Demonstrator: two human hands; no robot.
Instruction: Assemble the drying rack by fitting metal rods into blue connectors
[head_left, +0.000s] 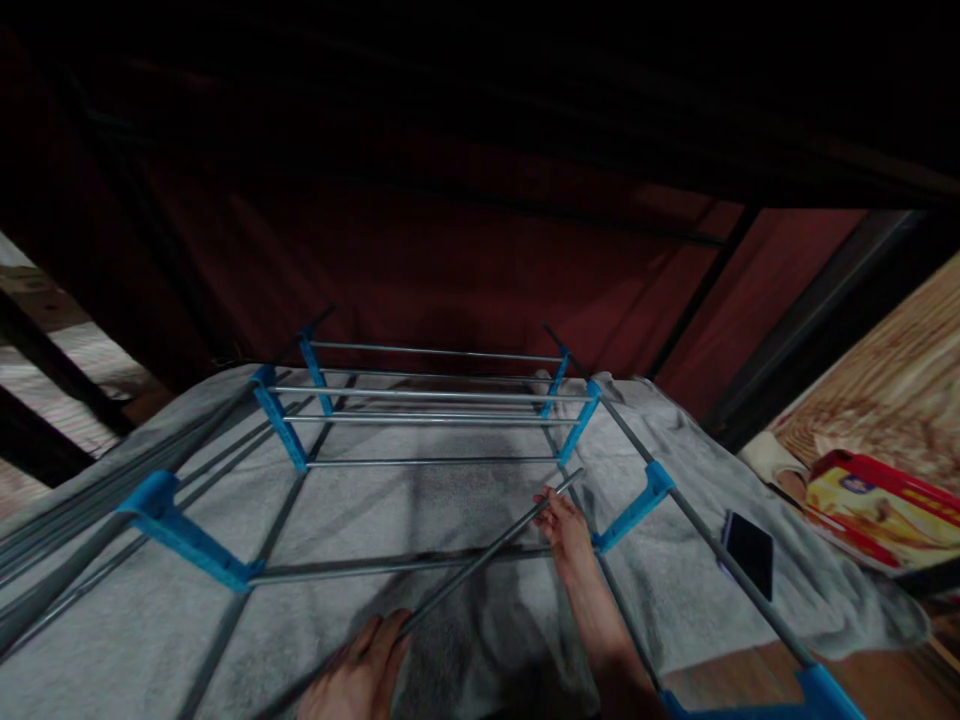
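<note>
A thin grey metal tube (472, 567) slants across the lower middle of the view, held in both hands. My left hand (361, 668) is closed around its lower part, near the bottom edge. Farther up, my right hand (561, 525) grips it with the fingers close to its upper end. Around them lies a rack frame of metal tubes joined by blue plastic brackets. The left bracket (191, 535) and the right bracket (634, 508) stand on either side of my hands, with a crossbar (360, 570) running low between them. Several crossbars (435, 394) span the far brackets.
The frame rests on a grey cloth (465, 510). More loose tubes (97, 490) lie along the left side. On the right are a dark phone (750, 552) and a red and yellow box (885, 510). A dark red curtain (450, 260) hangs behind.
</note>
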